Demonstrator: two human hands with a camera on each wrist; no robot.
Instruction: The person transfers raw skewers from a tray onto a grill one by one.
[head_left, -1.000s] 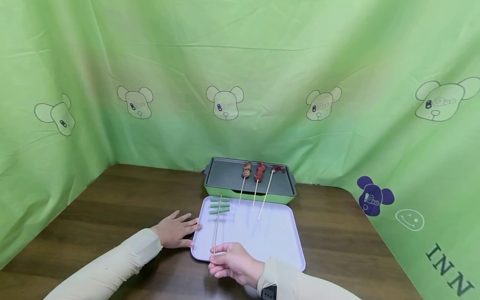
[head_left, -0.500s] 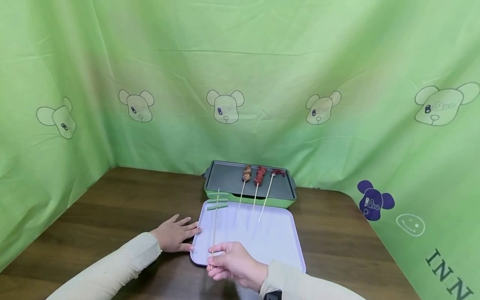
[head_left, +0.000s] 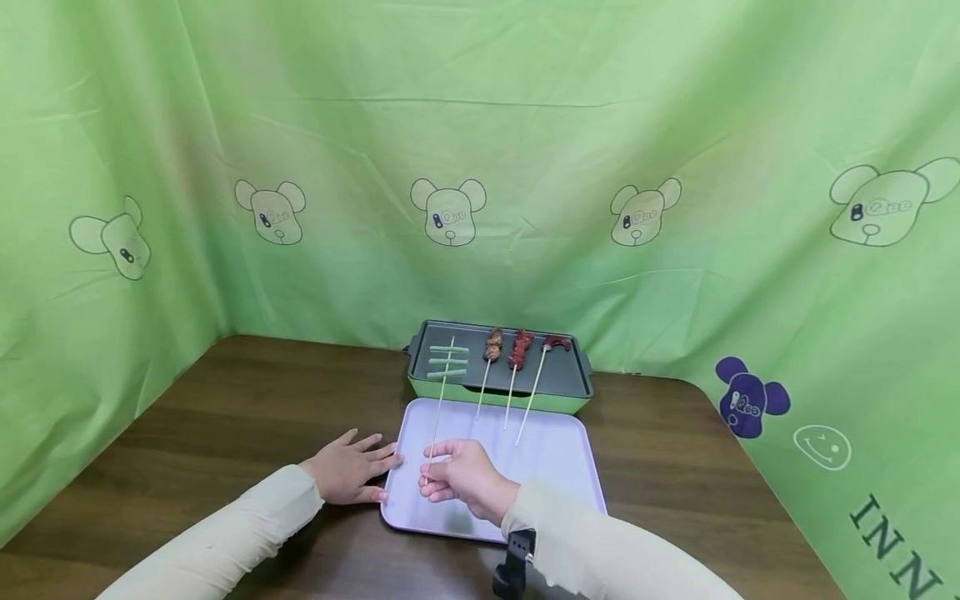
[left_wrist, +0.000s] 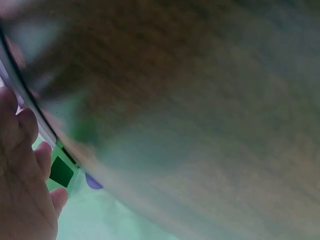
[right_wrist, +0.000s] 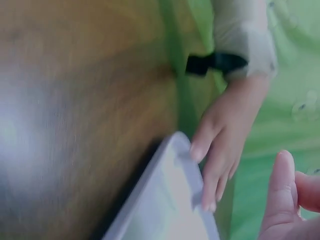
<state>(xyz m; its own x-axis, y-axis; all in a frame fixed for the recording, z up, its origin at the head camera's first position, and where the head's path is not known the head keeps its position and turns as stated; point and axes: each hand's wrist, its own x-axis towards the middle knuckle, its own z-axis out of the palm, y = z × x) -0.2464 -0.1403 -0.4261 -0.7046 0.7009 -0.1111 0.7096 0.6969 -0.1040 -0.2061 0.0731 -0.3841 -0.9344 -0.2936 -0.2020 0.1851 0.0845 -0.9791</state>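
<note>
The green-onion skewer (head_left: 444,360) is hovering with its loaded tip over the left part of the grill pan (head_left: 575,379), its stick slanting back over the lavender tray (head_left: 570,467). The right hand (head_left: 463,475) is pinching the stick's near end between thumb and fingertips. The left hand (head_left: 352,467) is lying flat with straight fingers against the tray's left edge, steadying it. To do this well, the person is probably best lowering the tip gently, keeping it parallel to and apart from the three meat skewers (head_left: 513,354) already lying to its right.
</note>
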